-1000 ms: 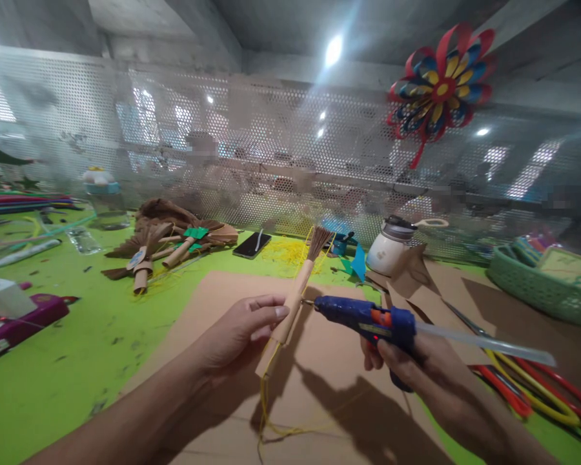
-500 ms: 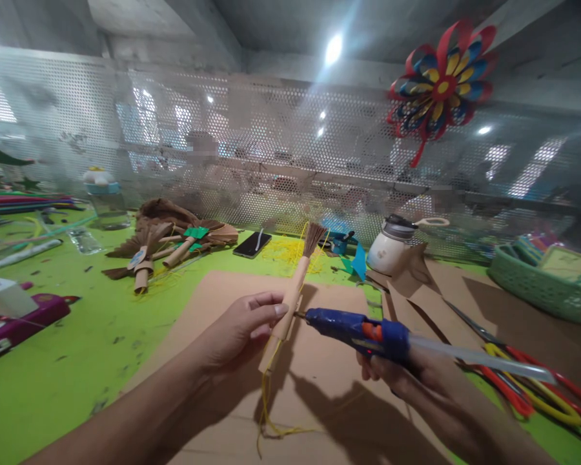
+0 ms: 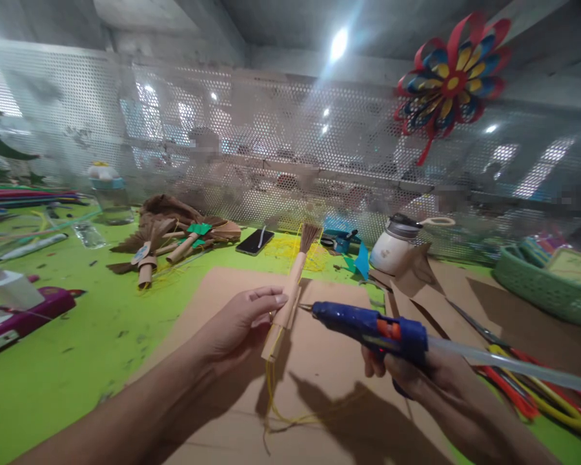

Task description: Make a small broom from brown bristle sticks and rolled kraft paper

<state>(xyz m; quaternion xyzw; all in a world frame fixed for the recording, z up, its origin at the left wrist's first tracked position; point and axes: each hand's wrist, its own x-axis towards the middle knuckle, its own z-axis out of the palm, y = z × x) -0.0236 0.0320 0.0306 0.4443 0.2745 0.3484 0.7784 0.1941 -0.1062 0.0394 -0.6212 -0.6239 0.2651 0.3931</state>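
Note:
My left hand (image 3: 244, 323) pinches a rolled brown paper tube (image 3: 290, 297) between thumb and fingers. Fringed paper (image 3: 310, 239) fans out of the tube's far end, and yellow string (image 3: 271, 394) trails from its near end onto the brown sheet (image 3: 339, 374) below. In my right hand (image 3: 411, 374) is a blue glue gun (image 3: 368, 326), its nozzle pointing left, close beside the tube's right side. A clear glue stick (image 3: 503, 361) sticks out of the gun's back.
Scissors (image 3: 527, 387) lie at the right near a green basket (image 3: 542, 284). A white jar (image 3: 394, 245), a phone (image 3: 255, 241) and finished paper figures (image 3: 145, 258) stand or lie farther back. At the left is a purple power strip (image 3: 39, 316). A paper flower (image 3: 452, 82) hangs above.
The glue gun has drawn back to the right, so its nozzle is now a little away from the tube. The tube has turned slightly in my left hand.

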